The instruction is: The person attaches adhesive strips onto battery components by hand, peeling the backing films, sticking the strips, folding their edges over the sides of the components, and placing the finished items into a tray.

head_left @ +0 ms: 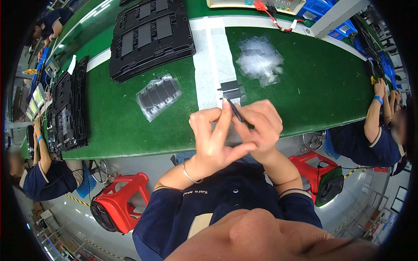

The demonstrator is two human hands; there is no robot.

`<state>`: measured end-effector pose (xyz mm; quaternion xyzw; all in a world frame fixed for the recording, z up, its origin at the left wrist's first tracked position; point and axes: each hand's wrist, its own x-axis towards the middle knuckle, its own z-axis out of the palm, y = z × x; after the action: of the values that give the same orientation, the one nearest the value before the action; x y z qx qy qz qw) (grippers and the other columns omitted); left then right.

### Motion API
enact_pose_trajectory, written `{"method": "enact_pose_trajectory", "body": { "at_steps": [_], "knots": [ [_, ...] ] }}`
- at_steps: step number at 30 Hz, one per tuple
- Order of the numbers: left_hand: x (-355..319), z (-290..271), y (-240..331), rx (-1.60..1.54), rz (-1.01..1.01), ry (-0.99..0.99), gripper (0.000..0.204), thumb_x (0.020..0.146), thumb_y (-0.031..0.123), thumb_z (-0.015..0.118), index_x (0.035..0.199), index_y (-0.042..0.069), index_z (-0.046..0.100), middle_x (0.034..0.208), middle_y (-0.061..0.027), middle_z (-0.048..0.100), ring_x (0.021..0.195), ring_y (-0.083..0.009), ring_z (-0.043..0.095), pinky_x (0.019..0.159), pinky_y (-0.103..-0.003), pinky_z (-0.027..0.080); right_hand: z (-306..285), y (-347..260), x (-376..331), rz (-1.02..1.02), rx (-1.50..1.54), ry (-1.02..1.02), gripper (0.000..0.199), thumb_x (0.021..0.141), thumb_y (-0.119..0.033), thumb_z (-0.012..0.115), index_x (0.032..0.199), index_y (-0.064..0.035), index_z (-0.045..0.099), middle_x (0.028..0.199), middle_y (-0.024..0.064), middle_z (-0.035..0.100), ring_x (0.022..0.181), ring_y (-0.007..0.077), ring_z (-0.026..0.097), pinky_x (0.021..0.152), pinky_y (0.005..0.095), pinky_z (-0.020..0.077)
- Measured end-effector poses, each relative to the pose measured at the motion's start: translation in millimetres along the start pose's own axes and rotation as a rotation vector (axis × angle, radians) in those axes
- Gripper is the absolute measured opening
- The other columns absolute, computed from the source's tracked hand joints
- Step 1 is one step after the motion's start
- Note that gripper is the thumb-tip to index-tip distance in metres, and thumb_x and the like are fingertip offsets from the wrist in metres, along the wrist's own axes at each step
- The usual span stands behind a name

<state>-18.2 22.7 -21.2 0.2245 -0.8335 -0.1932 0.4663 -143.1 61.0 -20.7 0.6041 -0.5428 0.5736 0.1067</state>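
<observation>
My right hand [260, 126] is closed round a slim black tool [236, 112] that looks like tweezers, its thin end pointing up and left. The index finger of my left hand [213, 139] stretches up to the tool's tip. The left thumb sticks out to the right and the other fingers are curled. Whether a small piece clings to that fingertip is too small to tell. Just beyond the fingertips, dark rectangular pieces on clear film [230, 89] lie on a white cloth-like strip [210, 56]. Left of it rests a clear sheet with black strips [160, 95].
A pile of clear films [260, 61] lies right of the strip on the green table [318, 82]. Black moulded trays [152, 39] are stacked at the far left, more trays [69, 108] beyond. An instrument with red leads [274, 15] stands behind. Red stools [122, 202] and co-workers flank me.
</observation>
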Motion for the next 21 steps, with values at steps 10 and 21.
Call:
{"method": "enact_pose_trajectory", "body": {
  "at_steps": [10,21],
  "knots": [
    [3,-12,-21,-0.757,-0.431,-0.091,0.017,0.076,-0.002,0.061,0.093,-0.006,0.064,0.085,-0.0099,0.057,0.077,-0.0160,0.054,0.069,-0.026,0.043,-14,7,15,0.517,0.531,-0.377,0.017,0.066,-0.004,0.073,0.079,-0.0006,0.063,0.068,0.0041,0.054,0.062,0.0122,0.051,0.058,0.0253,0.0413],
    [3,-10,-19,-0.492,-0.236,0.008,0.023,0.072,-0.002,0.065,0.094,-0.004,0.065,0.081,-0.0097,0.058,0.070,-0.0168,0.055,0.060,-0.026,0.044,-7,3,2,0.122,0.277,-0.098,0.019,0.068,-0.006,0.072,0.084,-0.0014,0.065,0.077,0.0063,0.057,0.064,0.0174,0.052,0.056,0.0272,0.0402]
  ]
}}
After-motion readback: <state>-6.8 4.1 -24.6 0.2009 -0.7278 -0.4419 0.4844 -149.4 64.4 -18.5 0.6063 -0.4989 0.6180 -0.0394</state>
